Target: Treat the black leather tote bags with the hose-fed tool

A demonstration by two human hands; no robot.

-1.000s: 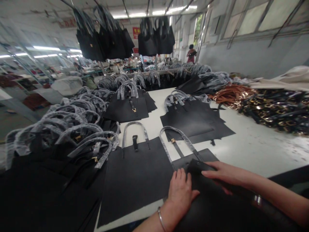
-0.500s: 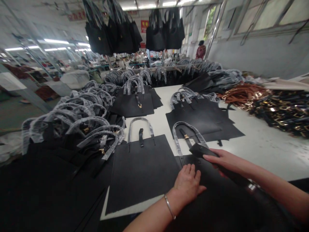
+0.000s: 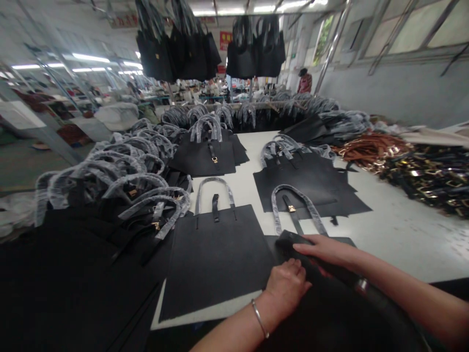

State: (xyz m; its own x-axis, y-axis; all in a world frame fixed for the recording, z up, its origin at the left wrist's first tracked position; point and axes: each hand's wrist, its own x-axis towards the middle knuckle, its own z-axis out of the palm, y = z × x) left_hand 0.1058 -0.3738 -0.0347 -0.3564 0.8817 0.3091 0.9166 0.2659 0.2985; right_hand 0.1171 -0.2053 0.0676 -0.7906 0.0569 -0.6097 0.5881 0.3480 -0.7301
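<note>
In front of me lies a black leather bag panel [image 3: 322,303] with a plastic-wrapped handle [image 3: 293,188] and a gold-buckled strap [image 3: 291,208] at its top. My right hand [image 3: 326,252] is closed around a folded black leather edge, thumb on top, just below that handle. Beside it, my left hand [image 3: 287,283] has its fingers curled at the same leather; the fingertips are partly hidden. A silver bracelet [image 3: 259,318] circles the left wrist. To the left a second black panel [image 3: 220,259] lies flat, with its own wrapped handle [image 3: 215,182] and a short strap [image 3: 216,208].
Stacked black panels [image 3: 300,181] lie behind my hands, with another stack [image 3: 205,154] farther back. Many wrapped handles [image 3: 106,166] crowd the left. Brown straps [image 3: 370,146] and black straps with gold hardware [image 3: 428,171] pile up right. Black bags [image 3: 157,56] hang overhead. A person [image 3: 305,80] stands far back.
My right hand has moved down and slightly left with the folded leather, uncovering more of the handle and strap. My left hand's fingers, flatter before, are now curled.
</note>
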